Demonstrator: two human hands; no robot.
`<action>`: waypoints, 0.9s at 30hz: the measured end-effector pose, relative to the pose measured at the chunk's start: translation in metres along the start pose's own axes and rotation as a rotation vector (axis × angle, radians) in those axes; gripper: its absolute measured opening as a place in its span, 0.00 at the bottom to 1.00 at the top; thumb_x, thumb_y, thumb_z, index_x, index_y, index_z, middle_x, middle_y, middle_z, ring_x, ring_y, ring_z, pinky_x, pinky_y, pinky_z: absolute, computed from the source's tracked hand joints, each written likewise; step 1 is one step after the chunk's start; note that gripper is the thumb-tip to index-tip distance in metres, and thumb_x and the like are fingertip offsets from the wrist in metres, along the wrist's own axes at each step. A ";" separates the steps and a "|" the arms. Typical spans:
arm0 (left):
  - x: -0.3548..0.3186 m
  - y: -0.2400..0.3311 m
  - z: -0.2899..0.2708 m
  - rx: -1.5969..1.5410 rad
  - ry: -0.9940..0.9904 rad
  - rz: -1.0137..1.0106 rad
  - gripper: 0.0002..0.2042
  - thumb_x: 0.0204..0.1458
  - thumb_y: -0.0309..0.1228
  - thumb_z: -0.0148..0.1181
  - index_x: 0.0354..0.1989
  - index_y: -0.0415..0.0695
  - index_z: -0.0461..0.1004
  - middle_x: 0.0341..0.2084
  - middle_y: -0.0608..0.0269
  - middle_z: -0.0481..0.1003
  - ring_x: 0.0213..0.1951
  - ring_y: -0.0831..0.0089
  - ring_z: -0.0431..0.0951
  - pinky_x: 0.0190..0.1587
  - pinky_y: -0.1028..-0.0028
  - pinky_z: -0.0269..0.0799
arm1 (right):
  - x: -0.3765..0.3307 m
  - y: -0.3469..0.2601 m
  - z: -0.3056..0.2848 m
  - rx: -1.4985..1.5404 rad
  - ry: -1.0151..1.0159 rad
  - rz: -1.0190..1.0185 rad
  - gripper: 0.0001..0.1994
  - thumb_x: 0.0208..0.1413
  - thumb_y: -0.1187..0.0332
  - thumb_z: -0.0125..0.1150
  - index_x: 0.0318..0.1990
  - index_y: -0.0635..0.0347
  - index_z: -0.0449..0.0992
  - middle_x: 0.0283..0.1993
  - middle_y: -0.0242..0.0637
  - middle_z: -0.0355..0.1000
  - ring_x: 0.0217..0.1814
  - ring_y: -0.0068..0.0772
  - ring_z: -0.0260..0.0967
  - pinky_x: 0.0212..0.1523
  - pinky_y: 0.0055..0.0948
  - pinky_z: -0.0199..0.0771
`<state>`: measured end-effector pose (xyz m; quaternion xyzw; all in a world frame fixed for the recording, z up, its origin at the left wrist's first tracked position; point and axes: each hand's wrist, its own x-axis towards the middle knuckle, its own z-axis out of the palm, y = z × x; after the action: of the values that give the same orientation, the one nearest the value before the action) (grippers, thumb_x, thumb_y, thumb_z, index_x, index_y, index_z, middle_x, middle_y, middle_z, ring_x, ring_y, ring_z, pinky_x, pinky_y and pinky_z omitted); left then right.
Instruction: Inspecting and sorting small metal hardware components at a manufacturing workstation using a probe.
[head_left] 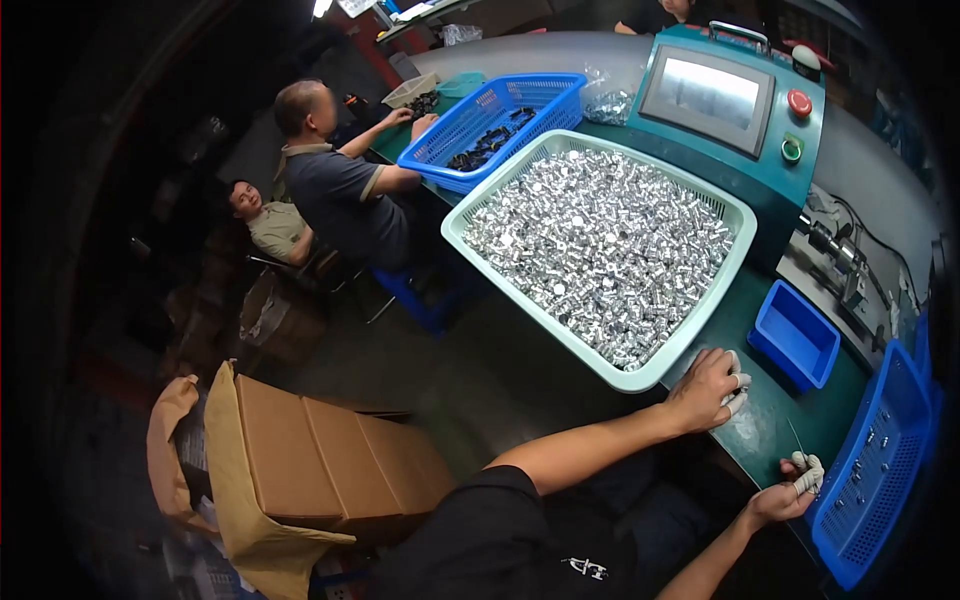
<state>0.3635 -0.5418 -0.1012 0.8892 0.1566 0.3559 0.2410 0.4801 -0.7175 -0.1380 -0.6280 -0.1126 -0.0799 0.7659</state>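
Observation:
My left hand (708, 390) rests at the table edge beside the near corner of a pale green basket (632, 380) heaped with small shiny metal fittings (600, 250). Its fingers, with white covers on the tips, curl inward; whatever they hold is hidden. My right hand (796, 488) is lower right, its covered fingers pinched together. A thin rod-like piece (796, 438) rises from them, too fine to name. Right beside that hand stands a tilted blue perforated basket (860, 520) with several small metal fittings (862, 465) in it.
A small blue bin (797, 337) sits on the green table (745, 440). Beyond is a teal machine (735, 110) with a screen and buttons. A blue basket (495, 130) holds dark parts. Two people (345, 190) sit at left. Brown cartons (330, 450) stand lower left.

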 end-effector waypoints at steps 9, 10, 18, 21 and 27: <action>-0.005 -0.001 0.002 0.029 0.093 0.001 0.08 0.43 0.33 0.62 0.29 0.41 0.78 0.28 0.60 0.67 0.35 0.63 0.68 0.39 0.66 0.64 | 0.003 0.001 0.008 0.114 -0.007 0.071 0.15 0.65 0.63 0.44 0.39 0.66 0.72 0.28 0.36 0.72 0.23 0.22 0.63 0.25 0.18 0.66; -0.007 0.000 0.002 0.027 0.111 0.010 0.08 0.43 0.33 0.62 0.29 0.41 0.78 0.28 0.60 0.67 0.35 0.63 0.68 0.39 0.66 0.64 | 0.006 -0.001 0.007 0.132 -0.008 0.098 0.15 0.65 0.62 0.44 0.38 0.65 0.72 0.28 0.37 0.72 0.23 0.22 0.63 0.25 0.18 0.66; -0.011 0.007 0.010 0.053 0.085 -0.011 0.09 0.43 0.35 0.61 0.29 0.43 0.78 0.29 0.59 0.68 0.37 0.61 0.69 0.41 0.66 0.65 | 0.009 0.004 -0.006 0.176 0.019 0.098 0.16 0.65 0.60 0.45 0.39 0.65 0.72 0.28 0.36 0.71 0.23 0.22 0.63 0.24 0.18 0.66; -0.010 0.006 0.007 0.119 0.090 -0.013 0.08 0.43 0.34 0.61 0.28 0.43 0.78 0.29 0.58 0.68 0.37 0.61 0.69 0.41 0.64 0.65 | 0.008 -0.004 -0.003 0.153 0.017 0.098 0.16 0.64 0.60 0.46 0.40 0.66 0.72 0.28 0.38 0.72 0.22 0.22 0.65 0.25 0.18 0.68; -0.011 -0.001 0.010 0.059 0.140 -0.056 0.08 0.42 0.27 0.60 0.32 0.42 0.78 0.31 0.59 0.69 0.38 0.61 0.69 0.40 0.65 0.65 | 0.003 -0.004 0.004 0.201 0.000 0.102 0.14 0.66 0.63 0.43 0.39 0.65 0.72 0.28 0.38 0.71 0.22 0.21 0.62 0.27 0.20 0.69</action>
<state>0.3627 -0.5487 -0.1138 0.8642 0.2083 0.4055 0.2129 0.4819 -0.7145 -0.1326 -0.5528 -0.0879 -0.0291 0.8281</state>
